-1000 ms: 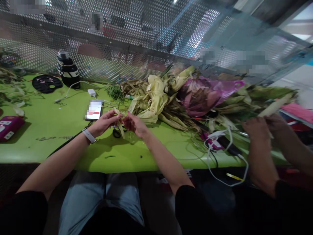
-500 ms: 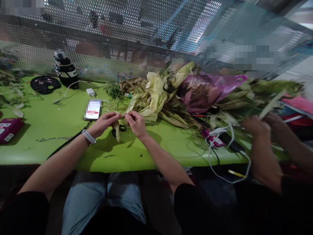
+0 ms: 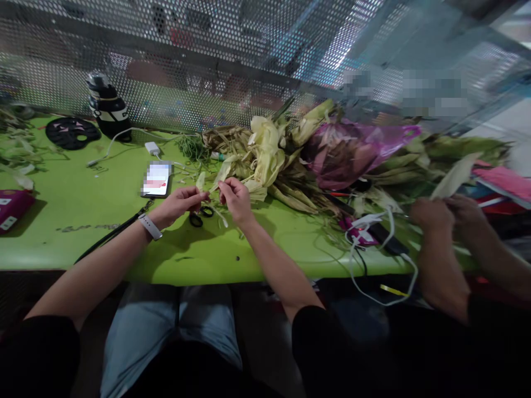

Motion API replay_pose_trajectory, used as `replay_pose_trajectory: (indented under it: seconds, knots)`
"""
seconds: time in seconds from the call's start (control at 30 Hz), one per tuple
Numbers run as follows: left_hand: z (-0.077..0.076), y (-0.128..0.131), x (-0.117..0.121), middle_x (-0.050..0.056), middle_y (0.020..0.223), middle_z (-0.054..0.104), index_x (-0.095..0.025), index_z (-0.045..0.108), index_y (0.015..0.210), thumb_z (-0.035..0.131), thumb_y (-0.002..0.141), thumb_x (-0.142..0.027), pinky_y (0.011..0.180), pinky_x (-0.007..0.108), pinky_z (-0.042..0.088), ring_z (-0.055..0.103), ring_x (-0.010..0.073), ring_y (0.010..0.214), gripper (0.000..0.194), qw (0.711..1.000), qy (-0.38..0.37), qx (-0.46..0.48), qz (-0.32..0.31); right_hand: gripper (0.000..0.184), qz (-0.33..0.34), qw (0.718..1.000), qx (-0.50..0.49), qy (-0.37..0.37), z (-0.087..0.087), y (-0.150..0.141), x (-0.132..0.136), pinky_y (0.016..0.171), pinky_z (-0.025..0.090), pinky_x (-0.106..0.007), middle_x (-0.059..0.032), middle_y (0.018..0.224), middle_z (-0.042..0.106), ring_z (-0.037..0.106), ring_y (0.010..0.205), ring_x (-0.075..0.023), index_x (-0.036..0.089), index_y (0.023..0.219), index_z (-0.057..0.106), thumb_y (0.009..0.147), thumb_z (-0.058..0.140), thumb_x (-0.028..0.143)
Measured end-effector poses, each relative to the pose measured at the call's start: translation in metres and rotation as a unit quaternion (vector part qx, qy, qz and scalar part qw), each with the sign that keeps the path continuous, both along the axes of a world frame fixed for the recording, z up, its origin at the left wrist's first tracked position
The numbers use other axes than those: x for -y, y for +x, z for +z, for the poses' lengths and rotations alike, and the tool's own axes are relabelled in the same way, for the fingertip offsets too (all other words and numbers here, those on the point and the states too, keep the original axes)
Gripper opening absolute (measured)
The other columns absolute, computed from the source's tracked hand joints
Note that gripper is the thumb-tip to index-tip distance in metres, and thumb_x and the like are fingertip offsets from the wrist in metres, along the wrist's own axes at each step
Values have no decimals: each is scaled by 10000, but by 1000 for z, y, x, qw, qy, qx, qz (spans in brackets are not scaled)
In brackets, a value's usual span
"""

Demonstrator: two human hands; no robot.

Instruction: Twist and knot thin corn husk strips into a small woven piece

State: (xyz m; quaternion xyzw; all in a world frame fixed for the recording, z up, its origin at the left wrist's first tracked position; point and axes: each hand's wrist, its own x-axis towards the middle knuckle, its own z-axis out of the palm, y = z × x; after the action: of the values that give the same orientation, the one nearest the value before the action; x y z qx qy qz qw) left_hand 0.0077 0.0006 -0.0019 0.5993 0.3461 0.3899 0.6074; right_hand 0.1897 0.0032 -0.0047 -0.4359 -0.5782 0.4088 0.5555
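Observation:
My left hand (image 3: 181, 205), with a pale watch band at the wrist, pinches at a thin strip of corn husk (image 3: 214, 189). My right hand (image 3: 236, 202) is closed on the same strip, its fingertips a short way to the right of the left ones. A narrow pale end dangles below, between the hands. The black handles of a pair of scissors (image 3: 196, 220) show on the table just under my fingers. Behind my hands lies a heap of dried corn husks (image 3: 265, 152).
On the green table (image 3: 95, 210) lie a lit phone (image 3: 156, 179) with a strap, a cable, a black bottle (image 3: 108, 108) and a black mask (image 3: 72, 133). A purple plastic bag (image 3: 344, 155) sits among the husks. At right, a co-worker's hands (image 3: 433, 215) hold a husk near tangled white cables (image 3: 369, 226).
The husk piece hanging below my left hand has gone from there; a thinner end now dangles nearer my right hand. The view has tipped slightly, so the table sits higher.

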Motion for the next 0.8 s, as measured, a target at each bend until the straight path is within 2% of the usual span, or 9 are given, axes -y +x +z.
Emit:
replay_pose_trajectory:
  seconds: [0.13,0.3,0.4,0.47,0.53,0.63,0.7,0.8]
  knots:
    - [-4,-1,-2,28,742,646,-159,644,885,674,841,-383,614,238,422,575,115,651,230,997,-39,58,-21,357,2,999,-34,-12,-1,1,-3,553,392,-244,41,585,498,470,543,-93,220,691,488,824,599,532]
    - [-4,-1,-2,7,689,622,-172,617,879,652,872,-364,555,221,360,493,85,566,195,998,10,41,-45,449,77,993,-6,-91,-3,-5,1,530,387,-269,18,590,536,485,531,-117,220,707,493,823,543,651]
    - [-2,1,-1,-1,662,601,-174,625,889,640,881,-367,532,217,337,481,82,553,195,998,31,30,-54,442,97,991,-3,-95,-6,-10,2,523,370,-271,37,580,512,461,514,-114,227,780,509,793,586,662]
    - [-3,3,0,3,661,604,-170,632,910,641,880,-366,524,218,336,492,85,553,198,997,35,20,-62,413,84,994,-2,-67,-8,-11,2,575,406,-274,32,642,540,499,577,-123,234,883,556,784,623,630]
    - [-4,4,-1,7,660,614,-166,627,932,633,887,-355,515,219,340,490,84,538,194,998,36,7,-54,379,58,998,29,-8,-10,-9,0,723,462,-301,-7,781,615,576,761,-158,241,947,614,805,623,592]
    - [-5,4,-2,9,662,639,-169,578,970,623,899,-330,510,216,361,495,83,522,182,999,33,1,-1,343,-5,990,112,85,-11,-5,-2,986,409,-376,-60,989,669,558,1058,-220,249,945,694,867,563,556]
    - [-4,4,-2,17,690,661,-169,553,1003,621,903,-320,521,217,384,519,88,538,194,999,30,2,24,345,-37,982,146,112,-10,-2,-2,1056,354,-411,-70,1034,674,533,1106,-236,265,959,716,896,530,549]
    - [-1,3,-2,23,695,662,-150,576,1023,623,902,-307,525,217,395,534,89,546,203,999,36,-10,16,338,-40,980,156,117,-8,1,-2,1054,357,-425,-67,1031,677,531,1093,-238,297,987,722,907,520,556]
